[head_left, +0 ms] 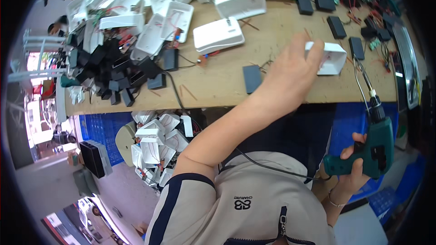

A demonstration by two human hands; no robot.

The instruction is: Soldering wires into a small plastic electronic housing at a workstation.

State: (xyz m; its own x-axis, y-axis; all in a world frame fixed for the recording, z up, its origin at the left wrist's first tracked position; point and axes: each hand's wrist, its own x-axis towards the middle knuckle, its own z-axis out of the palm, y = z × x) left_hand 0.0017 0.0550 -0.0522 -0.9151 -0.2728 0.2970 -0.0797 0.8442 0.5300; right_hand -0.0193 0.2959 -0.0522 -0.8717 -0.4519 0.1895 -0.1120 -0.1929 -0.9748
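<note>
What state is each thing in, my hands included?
Left hand: closed on the white shell
White shell: open, hollow side showing
Right hand: wrapped around the green tool
Green tool: held, tip over the table
Black box by the tip: lying on the table
Black boxes at left: heaped
Shirt zip: partly undone

The left hand (290,72) partly hides a white casing (334,61).

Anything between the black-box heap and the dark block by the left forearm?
Yes: a black cord and thin brown strips, in the head view.
</note>
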